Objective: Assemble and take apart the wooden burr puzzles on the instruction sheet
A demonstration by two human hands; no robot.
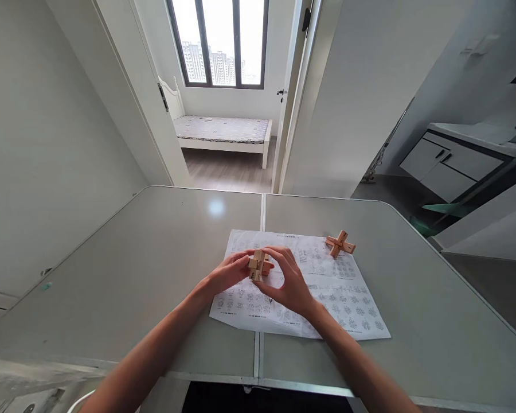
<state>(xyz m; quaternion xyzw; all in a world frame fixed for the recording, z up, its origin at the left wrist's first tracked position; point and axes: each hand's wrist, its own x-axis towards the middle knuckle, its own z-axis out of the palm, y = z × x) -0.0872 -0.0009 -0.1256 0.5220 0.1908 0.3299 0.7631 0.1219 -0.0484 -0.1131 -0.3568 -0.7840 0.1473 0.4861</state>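
A small wooden burr puzzle [257,265] of interlocking blocks is held above a printed sheet [322,321]. My left hand [231,272] grips its left side with the fingers. My right hand [289,281] curves round its right side, thumb low and fingertips at the top. A dark mark shows on the block face nearest me. The sheet carries rows of small line drawings. On its far right corner lies a second wooden piece [340,244], made of crossed blocks.
The grey table [155,258] has a metal seam [257,355] down its middle. Past its far edge, a doorway opens on a bed [223,131] under a window [219,43]. A white cabinet [451,163] stands in the room at the right.
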